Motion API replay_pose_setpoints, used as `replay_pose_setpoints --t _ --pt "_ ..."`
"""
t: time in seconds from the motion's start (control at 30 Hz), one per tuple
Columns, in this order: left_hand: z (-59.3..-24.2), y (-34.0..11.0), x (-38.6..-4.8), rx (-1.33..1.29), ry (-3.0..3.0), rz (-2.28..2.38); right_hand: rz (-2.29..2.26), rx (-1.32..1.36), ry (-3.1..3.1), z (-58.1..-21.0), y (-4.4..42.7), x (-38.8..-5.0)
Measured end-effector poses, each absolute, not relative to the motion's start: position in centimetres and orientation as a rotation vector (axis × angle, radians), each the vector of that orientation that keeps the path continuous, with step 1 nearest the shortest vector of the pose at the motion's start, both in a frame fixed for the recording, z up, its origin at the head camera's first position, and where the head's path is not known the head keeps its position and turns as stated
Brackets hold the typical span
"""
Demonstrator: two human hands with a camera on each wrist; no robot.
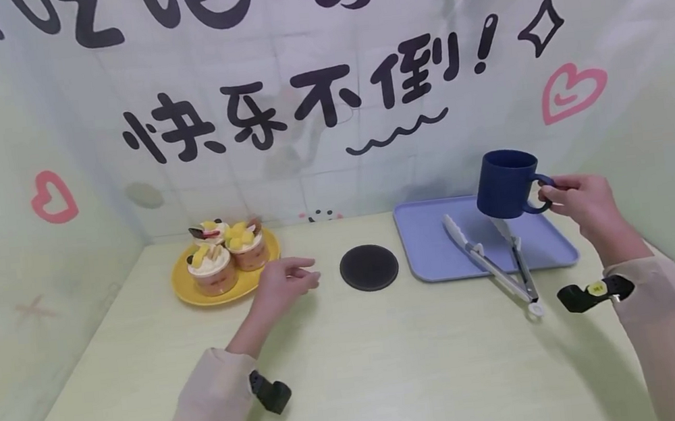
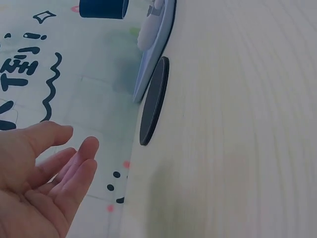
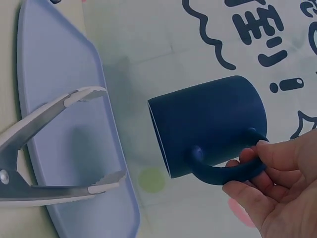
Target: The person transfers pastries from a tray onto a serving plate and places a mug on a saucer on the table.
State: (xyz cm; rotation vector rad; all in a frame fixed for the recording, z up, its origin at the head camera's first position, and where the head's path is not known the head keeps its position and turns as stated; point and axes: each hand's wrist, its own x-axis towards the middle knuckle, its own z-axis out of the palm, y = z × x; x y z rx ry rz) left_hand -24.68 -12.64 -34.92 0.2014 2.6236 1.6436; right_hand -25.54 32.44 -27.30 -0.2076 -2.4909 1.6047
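A dark blue mug [image 1: 503, 188] hangs upright in the air over the back of the lilac tray [image 1: 430, 256]. My right hand [image 1: 587, 203] pinches its handle, fingers and thumb around the loop, as the right wrist view also shows for the mug [image 3: 208, 124]. Below the mug, metal tongs [image 1: 489, 267] lie spread across the tray, their hinged end over its front edge. My left hand [image 1: 283, 283] hovers above the table with relaxed fingers, holding nothing. It is between the yellow plate [image 1: 183, 293] and a round black coaster [image 1: 369, 268].
Several dessert cups [image 1: 214, 270] topped with cream and yellow fruit stand on the yellow plate at the left. Behind the pale table [image 1: 389, 368] hangs a printed cloth backdrop [image 1: 311, 186] with dark lettering.
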Motion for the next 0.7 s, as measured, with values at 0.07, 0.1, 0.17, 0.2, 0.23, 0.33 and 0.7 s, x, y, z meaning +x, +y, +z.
replay_pose_setpoints --t 0.07,0.1,0.17,0.2,0.23,0.33,0.7 --pt "-35.2 -11.6 -25.3 0.174 2.578 1.671 1.587 -0.191 -2.495 -27.3 32.2 -25.5" --pt "-35.4 -11.1 -25.5 0.151 2.552 1.692 1.584 -0.184 -2.492 -27.3 32.0 -25.5" --pt "-35.9 -10.3 -26.1 0.118 2.519 1.725 1.587 -0.179 -2.480 -27.4 31.6 -25.6" --pt "-36.2 -9.9 -26.4 0.111 2.507 1.736 1.598 -0.181 -2.470 -27.4 31.4 -25.6" --pt "-36.4 -9.5 -26.6 0.112 2.501 1.740 1.614 -0.187 -2.456 -27.4 31.2 -25.6" --pt "-37.0 -8.3 -27.1 0.108 2.468 1.762 1.656 -0.208 -2.416 -27.4 30.8 -25.6" --pt "-38.7 -6.0 -28.4 0.000 2.604 1.712 1.558 -0.198 -2.493 -27.3 28.8 -25.5"
